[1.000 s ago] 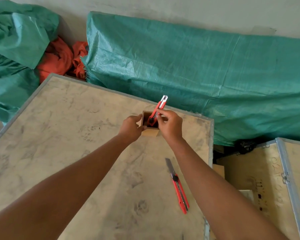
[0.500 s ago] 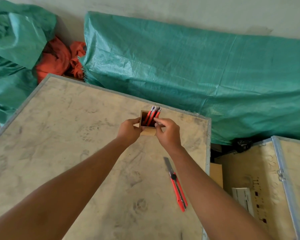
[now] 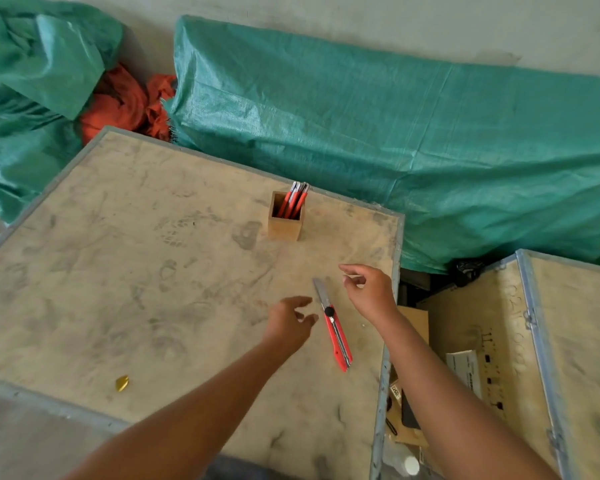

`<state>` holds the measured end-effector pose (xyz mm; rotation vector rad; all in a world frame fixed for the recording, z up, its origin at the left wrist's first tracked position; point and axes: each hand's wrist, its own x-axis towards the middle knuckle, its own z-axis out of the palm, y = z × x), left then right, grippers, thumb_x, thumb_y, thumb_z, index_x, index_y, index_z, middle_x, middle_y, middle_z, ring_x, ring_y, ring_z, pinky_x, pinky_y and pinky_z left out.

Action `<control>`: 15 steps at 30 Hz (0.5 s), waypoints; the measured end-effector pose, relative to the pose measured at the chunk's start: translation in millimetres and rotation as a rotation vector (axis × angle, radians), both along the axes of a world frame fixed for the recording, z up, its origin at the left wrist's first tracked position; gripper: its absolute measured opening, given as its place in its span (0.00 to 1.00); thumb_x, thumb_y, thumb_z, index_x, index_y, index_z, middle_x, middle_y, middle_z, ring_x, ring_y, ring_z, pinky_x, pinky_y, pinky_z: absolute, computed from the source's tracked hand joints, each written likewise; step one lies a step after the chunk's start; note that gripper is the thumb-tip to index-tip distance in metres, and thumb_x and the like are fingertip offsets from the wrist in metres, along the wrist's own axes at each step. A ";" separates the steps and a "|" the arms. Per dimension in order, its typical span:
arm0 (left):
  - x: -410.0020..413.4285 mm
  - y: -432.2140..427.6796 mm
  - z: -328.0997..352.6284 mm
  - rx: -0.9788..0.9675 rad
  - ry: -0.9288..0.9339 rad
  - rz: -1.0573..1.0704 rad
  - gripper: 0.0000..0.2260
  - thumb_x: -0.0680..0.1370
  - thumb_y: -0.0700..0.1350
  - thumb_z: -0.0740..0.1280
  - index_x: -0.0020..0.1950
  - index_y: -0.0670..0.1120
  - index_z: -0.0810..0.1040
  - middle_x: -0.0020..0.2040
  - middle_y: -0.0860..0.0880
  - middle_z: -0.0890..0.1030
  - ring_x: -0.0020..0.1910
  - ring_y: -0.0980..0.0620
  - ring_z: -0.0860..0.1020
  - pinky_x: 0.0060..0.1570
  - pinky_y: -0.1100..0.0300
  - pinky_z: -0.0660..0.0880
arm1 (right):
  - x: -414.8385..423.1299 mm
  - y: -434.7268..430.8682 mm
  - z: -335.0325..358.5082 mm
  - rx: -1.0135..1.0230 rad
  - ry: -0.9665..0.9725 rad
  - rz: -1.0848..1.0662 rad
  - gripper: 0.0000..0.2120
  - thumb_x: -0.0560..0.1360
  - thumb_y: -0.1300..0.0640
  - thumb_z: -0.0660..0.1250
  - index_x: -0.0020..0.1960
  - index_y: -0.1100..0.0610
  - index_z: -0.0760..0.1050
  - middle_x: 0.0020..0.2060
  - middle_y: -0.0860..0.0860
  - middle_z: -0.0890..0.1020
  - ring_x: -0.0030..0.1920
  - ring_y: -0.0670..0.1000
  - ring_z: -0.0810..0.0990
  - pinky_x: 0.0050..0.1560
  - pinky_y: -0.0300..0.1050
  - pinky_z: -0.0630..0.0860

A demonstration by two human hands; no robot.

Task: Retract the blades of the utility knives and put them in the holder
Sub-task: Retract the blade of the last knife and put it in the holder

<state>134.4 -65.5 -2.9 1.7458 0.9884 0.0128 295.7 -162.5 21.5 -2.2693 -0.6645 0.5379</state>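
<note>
A small wooden holder [image 3: 285, 227] stands upright near the far right of the plywood crate top [image 3: 125, 271], with several red utility knives [image 3: 296, 199] standing in it. One more red utility knife [image 3: 336, 332] lies flat on the top, its silver blade extended and pointing away from me. My left hand [image 3: 290, 322] hovers just left of that knife, fingers apart and empty. My right hand [image 3: 369, 289] hovers just right of the blade, fingers loosely curled and empty. Neither hand touches the knife.
A small gold object [image 3: 122, 382] lies near the front left. A second plywood crate [image 3: 568, 341] stands to the right, across a gap with cartons [image 3: 413, 320]. Green tarpaulin [image 3: 430, 140] and red cloth [image 3: 122, 102] lie behind.
Both hands have let go of the holder and the knife placed in it, and have drawn back toward me, ending on either side of the knife that lies on the crate.
</note>
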 end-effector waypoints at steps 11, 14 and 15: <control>6.7 -92.5 -46.2 0.055 0.115 -0.048 0.23 0.72 0.42 0.70 0.67 0.50 0.75 0.62 0.48 0.75 0.53 0.48 0.79 0.47 0.60 0.75 | -7.4 -9.6 -44.1 -0.294 0.129 0.318 0.17 0.78 0.66 0.68 0.66 0.56 0.81 0.63 0.53 0.84 0.63 0.53 0.82 0.61 0.35 0.72; 8.2 -101.1 -51.8 0.160 0.145 -0.096 0.15 0.71 0.42 0.68 0.56 0.51 0.79 0.58 0.49 0.74 0.52 0.47 0.79 0.47 0.53 0.80 | -9.4 -14.2 -55.7 -0.321 0.111 0.343 0.17 0.76 0.67 0.70 0.63 0.56 0.83 0.61 0.53 0.85 0.63 0.53 0.83 0.64 0.36 0.72; 7.8 -103.7 -54.9 0.183 0.148 -0.093 0.13 0.70 0.42 0.68 0.54 0.50 0.79 0.58 0.49 0.74 0.52 0.47 0.79 0.47 0.51 0.80 | -9.5 -16.0 -58.0 -0.309 0.108 0.331 0.17 0.76 0.67 0.70 0.62 0.56 0.84 0.60 0.53 0.86 0.61 0.53 0.83 0.65 0.37 0.73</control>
